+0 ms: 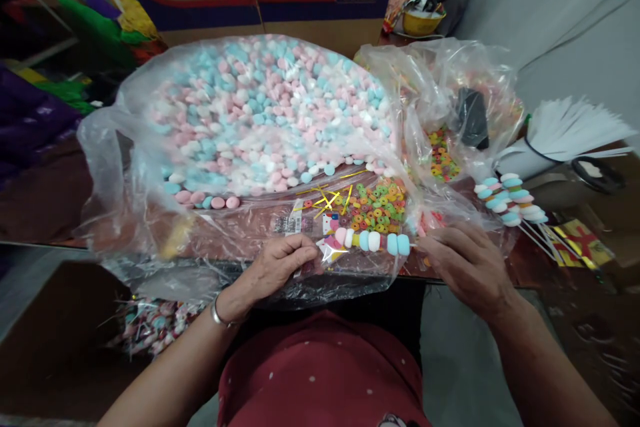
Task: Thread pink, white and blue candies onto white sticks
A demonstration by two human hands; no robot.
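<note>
Pinching printed wrapper (pixel 331 250), left hand (pixel 283 261); gripping candy skewer (pixel 374 241), right hand (pixel 467 265), skewer's end hidden.

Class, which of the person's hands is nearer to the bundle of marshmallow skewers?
Right. The right hand is just left of the bundle of marshmallow skewers, slightly nearer the body; the left hand is much farther left.
</note>
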